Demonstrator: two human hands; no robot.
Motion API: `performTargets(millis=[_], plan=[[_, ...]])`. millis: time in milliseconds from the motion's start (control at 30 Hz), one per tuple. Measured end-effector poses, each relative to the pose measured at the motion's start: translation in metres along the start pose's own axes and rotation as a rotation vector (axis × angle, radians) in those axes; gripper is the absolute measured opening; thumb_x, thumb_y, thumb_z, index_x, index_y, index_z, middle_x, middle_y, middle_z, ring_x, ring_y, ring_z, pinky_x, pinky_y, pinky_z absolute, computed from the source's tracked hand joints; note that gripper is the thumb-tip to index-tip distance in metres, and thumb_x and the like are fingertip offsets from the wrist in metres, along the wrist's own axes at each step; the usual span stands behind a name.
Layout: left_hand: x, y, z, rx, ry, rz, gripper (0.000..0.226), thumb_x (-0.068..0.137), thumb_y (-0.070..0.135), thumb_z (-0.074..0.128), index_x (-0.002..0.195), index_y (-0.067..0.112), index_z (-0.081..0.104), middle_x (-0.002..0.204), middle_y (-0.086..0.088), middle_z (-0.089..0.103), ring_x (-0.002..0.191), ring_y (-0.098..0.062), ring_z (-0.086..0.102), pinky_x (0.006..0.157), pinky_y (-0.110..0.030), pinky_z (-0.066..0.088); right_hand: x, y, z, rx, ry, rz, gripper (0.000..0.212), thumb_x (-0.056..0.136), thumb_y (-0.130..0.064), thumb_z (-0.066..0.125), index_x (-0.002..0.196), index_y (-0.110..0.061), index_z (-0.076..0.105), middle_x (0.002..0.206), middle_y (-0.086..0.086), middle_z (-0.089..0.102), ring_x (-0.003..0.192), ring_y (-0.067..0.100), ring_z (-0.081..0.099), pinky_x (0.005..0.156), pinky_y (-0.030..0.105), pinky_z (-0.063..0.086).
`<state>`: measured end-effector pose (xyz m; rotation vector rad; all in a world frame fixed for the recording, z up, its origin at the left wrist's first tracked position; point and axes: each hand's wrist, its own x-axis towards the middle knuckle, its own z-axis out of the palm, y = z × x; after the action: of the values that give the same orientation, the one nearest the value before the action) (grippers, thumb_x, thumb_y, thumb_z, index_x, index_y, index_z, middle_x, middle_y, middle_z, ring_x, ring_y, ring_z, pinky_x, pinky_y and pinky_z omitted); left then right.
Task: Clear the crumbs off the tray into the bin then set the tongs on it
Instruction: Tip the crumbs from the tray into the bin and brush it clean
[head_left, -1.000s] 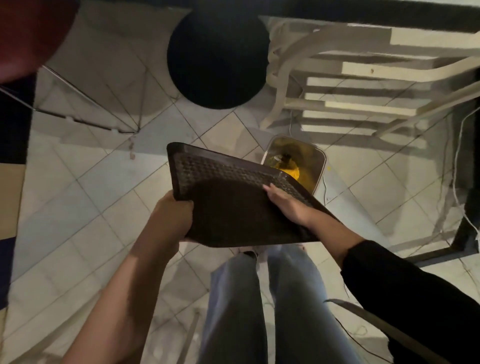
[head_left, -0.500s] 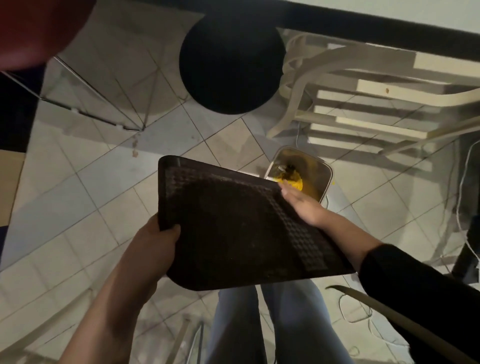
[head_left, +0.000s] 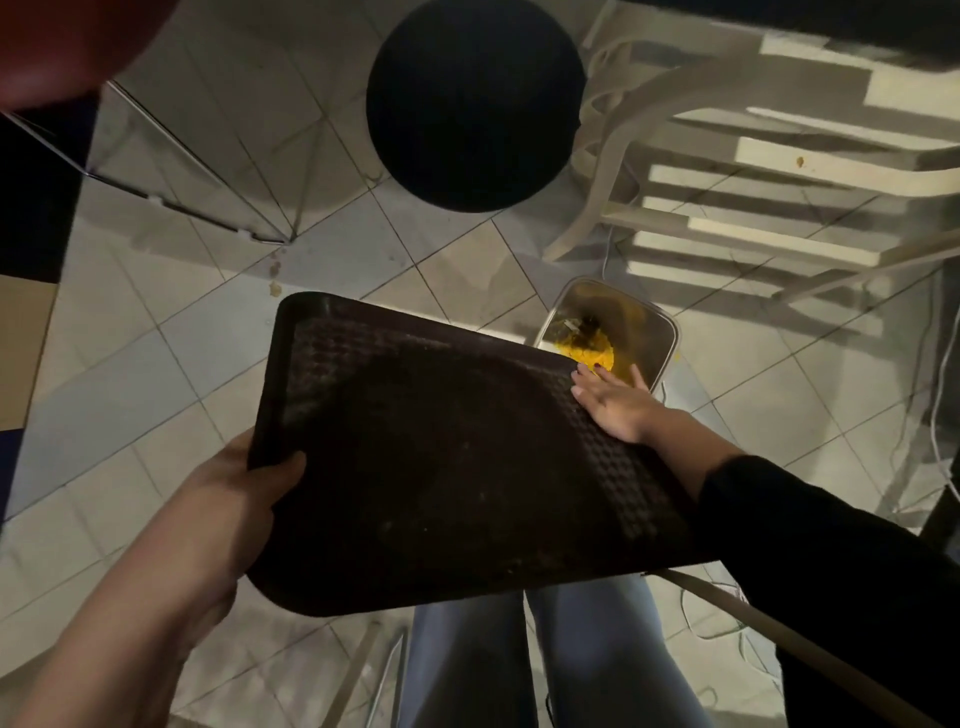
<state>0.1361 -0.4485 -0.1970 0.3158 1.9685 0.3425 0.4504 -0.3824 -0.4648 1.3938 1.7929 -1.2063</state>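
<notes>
A dark brown textured tray (head_left: 447, 457) is held above the floor, its far right corner over the bin. My left hand (head_left: 234, 499) grips its near left edge, thumb on top. My right hand (head_left: 615, 402) lies flat on the tray's far right edge, fingers spread and reaching over the rim toward the bin. The small metal bin (head_left: 649, 322) stands on the tiled floor just beyond that corner, with yellow scraps inside. A few pale specks remain on the tray's surface. No tongs are in view.
A round black stool seat (head_left: 472, 104) is ahead. A white slatted chair (head_left: 779, 171) stands behind the bin. Cables (head_left: 940, 395) trail on the floor at right. My legs in jeans (head_left: 571, 660) are below the tray. A few crumbs (head_left: 274, 270) lie on the tiles.
The tray has tipped from steeply tilted to nearly flat toward me. My right hand has slid along its surface to the far right edge by the bin.
</notes>
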Motion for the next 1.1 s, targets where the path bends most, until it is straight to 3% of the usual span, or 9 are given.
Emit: performTargets(millis=[100, 300, 467, 567, 667, 833, 967, 1100], plan=[[0.002, -0.006, 0.0, -0.009, 0.009, -0.008, 0.035, 0.094, 0.008, 0.051, 0.128, 0.016, 0.058, 0.111, -0.014, 0.068, 0.108, -0.038, 0.061, 0.102, -0.052, 0.042, -0.009, 0.003, -0.004, 0.101, 0.091, 0.023, 0.057, 0.097, -0.049, 0.005, 0.148, -0.024, 0.009, 0.158, -0.003, 0.002, 0.144, 0.011, -0.002, 0.114, 0.044, -0.012], [0.004, -0.005, 0.004, -0.053, -0.009, 0.015, 0.036, 0.096, 0.006, 0.048, 0.13, 0.014, 0.055, 0.106, -0.008, 0.066, 0.104, -0.033, 0.061, 0.089, -0.039, 0.044, -0.048, -0.017, 0.015, 0.268, 0.04, -0.248, 0.055, 0.095, -0.048, 0.008, 0.148, -0.03, 0.012, 0.156, -0.009, 0.006, 0.142, 0.004, 0.003, 0.116, 0.033, -0.004], [-0.001, -0.004, -0.002, -0.082, -0.066, 0.029, 0.029, 0.093, 0.005, 0.049, 0.106, 0.023, 0.067, 0.093, -0.004, 0.076, 0.089, -0.025, 0.067, 0.082, -0.035, 0.047, -0.024, 0.004, 0.009, 0.121, 0.037, -0.089, 0.054, 0.097, -0.046, 0.003, 0.148, -0.029, 0.009, 0.157, -0.006, 0.007, 0.143, 0.008, 0.001, 0.115, 0.041, -0.011], [0.0, -0.012, -0.005, -0.059, -0.059, 0.034, 0.03, 0.093, 0.006, 0.051, 0.117, 0.019, 0.064, 0.104, -0.008, 0.074, 0.097, -0.03, 0.067, 0.089, -0.04, 0.046, -0.008, 0.011, 0.005, -0.094, 0.074, -0.055, 0.054, 0.098, -0.044, 0.005, 0.148, -0.024, 0.011, 0.158, -0.004, 0.004, 0.144, 0.012, -0.001, 0.114, 0.048, -0.013], [0.003, -0.016, -0.003, -0.057, -0.018, 0.028, 0.031, 0.093, 0.006, 0.052, 0.122, 0.014, 0.06, 0.107, -0.008, 0.071, 0.102, -0.031, 0.065, 0.092, -0.042, 0.047, -0.005, 0.016, -0.005, -0.115, 0.136, 0.029, 0.056, 0.098, -0.045, 0.004, 0.149, -0.022, 0.011, 0.158, -0.001, 0.002, 0.144, 0.017, -0.002, 0.114, 0.051, -0.01], [0.001, -0.013, -0.001, -0.089, -0.021, 0.037, 0.032, 0.093, 0.002, 0.049, 0.121, 0.012, 0.061, 0.107, -0.011, 0.071, 0.1, -0.033, 0.065, 0.088, -0.04, 0.047, -0.027, -0.002, 0.001, 0.06, 0.143, -0.256, 0.051, 0.099, -0.042, 0.009, 0.148, -0.026, 0.012, 0.157, -0.008, 0.007, 0.143, 0.007, 0.003, 0.116, 0.035, -0.007], [-0.006, -0.007, -0.003, -0.107, -0.039, 0.039, 0.028, 0.091, 0.002, 0.05, 0.109, 0.015, 0.067, 0.092, -0.009, 0.075, 0.086, -0.029, 0.067, 0.073, -0.034, 0.048, -0.024, 0.012, 0.001, 0.001, 0.056, -0.166, 0.051, 0.099, -0.041, 0.006, 0.148, -0.027, 0.012, 0.156, -0.009, 0.012, 0.143, 0.007, 0.005, 0.116, 0.04, -0.01], [-0.01, -0.011, 0.0, -0.072, -0.055, 0.038, 0.028, 0.092, 0.004, 0.051, 0.112, 0.015, 0.067, 0.102, -0.009, 0.074, 0.094, -0.03, 0.068, 0.084, -0.038, 0.049, -0.011, 0.015, -0.013, -0.188, 0.042, -0.108, 0.053, 0.099, -0.041, 0.006, 0.148, -0.023, 0.014, 0.157, -0.007, 0.009, 0.144, 0.012, 0.003, 0.114, 0.045, -0.011]])
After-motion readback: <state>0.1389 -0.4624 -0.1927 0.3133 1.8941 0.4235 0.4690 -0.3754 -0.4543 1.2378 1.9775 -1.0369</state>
